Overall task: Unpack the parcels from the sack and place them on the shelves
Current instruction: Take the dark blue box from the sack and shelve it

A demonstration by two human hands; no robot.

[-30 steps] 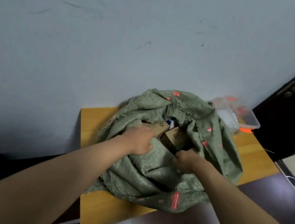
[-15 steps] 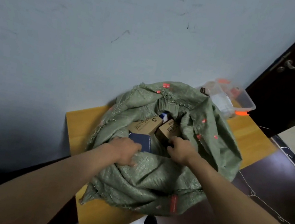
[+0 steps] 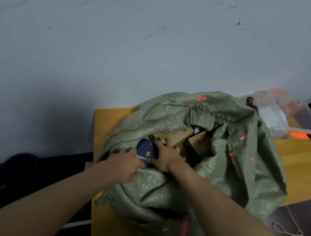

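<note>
Wooden table (image 3: 305, 163), green sack (image 3: 247, 154): both hands, left hand (image 3: 124, 166) and right hand (image 3: 164, 156), grasp the navy box (image 3: 145, 152); loose sack cloth could snag it.

You have a coarse woven green plastic sack (image 3: 168, 198), matt and crinkled. Inside it sit plain brown cardboard boxes (image 3: 197, 143) and a smooth navy box (image 3: 146, 151) with gilt lettering. The table (image 3: 305, 163) is smooth yellow wood. The clear tub (image 3: 302, 119) is glossy plastic.
</note>
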